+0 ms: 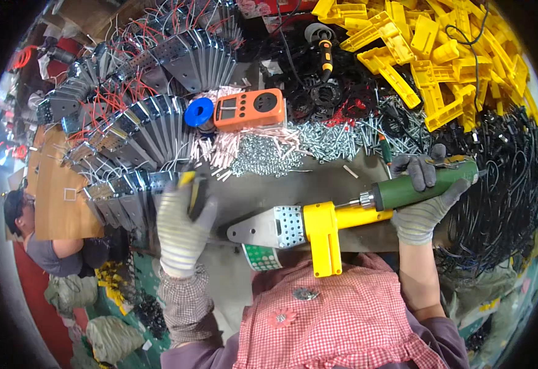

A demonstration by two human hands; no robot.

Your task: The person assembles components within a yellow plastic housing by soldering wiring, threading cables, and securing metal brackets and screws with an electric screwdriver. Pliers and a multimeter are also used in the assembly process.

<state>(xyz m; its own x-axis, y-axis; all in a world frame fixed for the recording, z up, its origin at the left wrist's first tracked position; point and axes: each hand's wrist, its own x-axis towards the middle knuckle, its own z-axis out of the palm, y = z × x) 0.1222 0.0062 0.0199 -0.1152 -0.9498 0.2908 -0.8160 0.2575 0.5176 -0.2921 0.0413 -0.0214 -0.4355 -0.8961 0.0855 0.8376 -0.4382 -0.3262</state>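
A single head-worn fisheye view looks steeply down from the person's head onto the worktop [342, 178], close enough that the red checked apron [342, 320] fills the lower edge. It faces forward and down, with the piles of yellow plastic parts [435, 55] at the far rim. Straight edges bow toward the dark circular border. A second person [41, 234] sits at the left rim.

An orange handheld meter [250, 109] with a small pale rectangular screen [226, 112] lies on the table well beyond the left hand's fingers [180, 203], while a green-and-white dotted label [261, 257] curls just right of those fingers, under the metal plate.
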